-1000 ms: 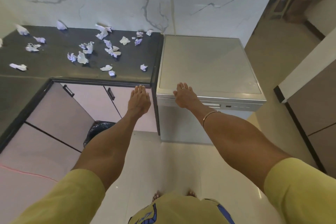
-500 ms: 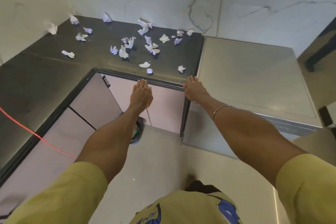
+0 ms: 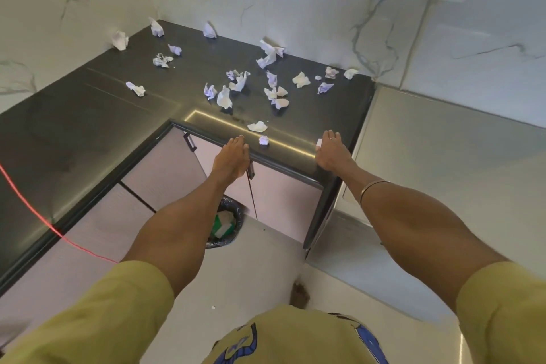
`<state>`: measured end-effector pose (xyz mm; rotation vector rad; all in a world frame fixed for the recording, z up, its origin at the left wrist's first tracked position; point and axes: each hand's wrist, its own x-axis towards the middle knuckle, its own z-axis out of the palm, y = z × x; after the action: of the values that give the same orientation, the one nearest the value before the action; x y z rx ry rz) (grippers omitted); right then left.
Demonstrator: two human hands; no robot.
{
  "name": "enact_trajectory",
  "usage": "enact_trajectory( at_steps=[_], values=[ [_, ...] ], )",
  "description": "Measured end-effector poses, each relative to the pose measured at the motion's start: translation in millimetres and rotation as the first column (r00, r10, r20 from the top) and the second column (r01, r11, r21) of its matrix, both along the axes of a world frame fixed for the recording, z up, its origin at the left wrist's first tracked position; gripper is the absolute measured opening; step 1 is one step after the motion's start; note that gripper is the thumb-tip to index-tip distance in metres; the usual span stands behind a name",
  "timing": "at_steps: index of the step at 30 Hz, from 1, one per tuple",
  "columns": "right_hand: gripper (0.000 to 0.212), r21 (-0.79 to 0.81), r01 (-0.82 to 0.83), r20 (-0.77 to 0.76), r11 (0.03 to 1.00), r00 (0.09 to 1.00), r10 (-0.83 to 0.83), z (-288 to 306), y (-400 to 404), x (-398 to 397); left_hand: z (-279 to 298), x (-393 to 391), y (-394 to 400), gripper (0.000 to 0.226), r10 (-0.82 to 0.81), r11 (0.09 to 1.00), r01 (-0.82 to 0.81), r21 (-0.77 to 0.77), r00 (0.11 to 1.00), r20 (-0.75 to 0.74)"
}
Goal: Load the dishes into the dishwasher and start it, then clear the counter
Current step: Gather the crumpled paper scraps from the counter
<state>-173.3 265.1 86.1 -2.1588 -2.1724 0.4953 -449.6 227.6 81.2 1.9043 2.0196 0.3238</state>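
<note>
At the counter (image 3: 88,127) edge, flat left hand (image 3: 232,158) beside paper scrap (image 3: 263,140); right hand (image 3: 332,152) flat, covering another scrap.

Dark stone-look counter (image 3: 88,115), polished enough to throw back a strip of light along the front edge. Crumpled paper scraps (image 3: 224,97) all over it, white, matt, creased. Brushed-metal dishwasher top (image 3: 443,142), satin grey. Glossy veined marble-look wall (image 3: 310,3). Smooth matt pale cabinet doors (image 3: 165,174). Shiny black plastic bin liner (image 3: 236,210).
</note>
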Motion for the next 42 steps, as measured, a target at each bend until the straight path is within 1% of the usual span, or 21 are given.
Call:
enact_trajectory(
  at_steps=[2,4,8,11,13,15,21,24,28,30,32,34,35,38,39,41,42],
  values=[
    [0.062,-0.034,-0.042,0.0,0.999,0.999,0.042,-4,17,3,1,6,12,0.049,0.044,0.999,-0.044,-0.006,0.998,0.039],
    [0.061,-0.059,-0.075,0.01,0.995,0.997,0.076,-6,31,4,1,11,20,0.047,0.071,0.997,-0.073,0.013,0.995,0.069],
    [0.043,-0.03,-0.087,0.056,0.996,0.995,0.088,2,50,4,-5,13,35,0.043,0.095,0.992,-0.103,0.076,0.99,0.103],
    [0.031,-0.029,-0.137,0.086,0.99,0.986,0.139,4,60,-1,-11,7,48,0.035,0.127,0.983,-0.138,0.121,0.987,0.101],
    [0.03,-0.028,-0.167,0.07,0.986,0.983,0.168,-4,67,-5,-11,4,54,0.033,0.145,0.98,-0.154,0.128,0.986,0.08],
    [0.028,-0.045,-0.168,0.043,0.985,0.984,0.17,-11,75,-8,-10,1,61,0.035,0.151,0.979,-0.159,0.132,0.986,0.064],
    [0.015,-0.16,-0.082,-0.066,0.984,0.995,0.072,-11,90,-16,-16,-11,87,0.038,0.132,0.983,-0.148,0.11,0.981,0.141],
    [0.015,-0.161,0.023,-0.149,0.987,0.988,-0.048,-10,97,-21,-22,-19,96,0.038,0.159,0.98,-0.177,0.095,0.972,0.174],
    [0.014,-0.143,0.155,-0.296,0.978,0.936,-0.191,3,111,-35,-36,-33,108,0.041,0.202,0.975,-0.218,0.033,0.945,0.259],
    [0.011,-0.109,0.18,-0.367,0.978,0.907,-0.208,12,118,-49,-41,-39,114,0.043,0.218,0.972,-0.233,0.012,0.926,0.308],
    [0.01,-0.085,0.159,-0.439,0.984,0.88,-0.18,21,124,-70,-41,-43,120,0.043,0.231,0.969,-0.246,-0.005,0.902,0.365],
    [0.01,-0.098,0.135,-0.528,0.986,0.833,-0.167,29,128,-95,-33,-43,123,0.044,0.252,0.962,-0.271,-0.028,0.848,0.467],
    [0.01,-0.108,0.12,-0.563,0.987,0.811,-0.16,31,129,-109,-28,-42,124,0.044,0.274,0.955,-0.292,-0.056,0.793,0.544],
    [0.009,-0.169,0.064,-0.629,0.983,0.761,-0.158,34,132,-151,-18,-39,133,0.046,0.384,0.912,-0.35,-0.213,0.548,0.743],
    [0.012,-0.194,0.033,-0.65,0.981,0.744,-0.154,32,132,-163,-15,-39,137,0.048,0.425,0.894,-0.344,-0.286,0.454,0.783],
    [0.018,-0.214,-0.019,-0.658,0.977,0.742,-0.13,30,129,-187,-15,-41,144,0.053,0.495,0.86,-0.293,-0.418,0.275,0.824],
    [0.019,-0.207,-0.041,-0.643,0.977,0.759,-0.105,28,128,-196,-15,-41,146,0.054,0.51,0.852,-0.259,-0.454,0.217,0.833]
  ],
)
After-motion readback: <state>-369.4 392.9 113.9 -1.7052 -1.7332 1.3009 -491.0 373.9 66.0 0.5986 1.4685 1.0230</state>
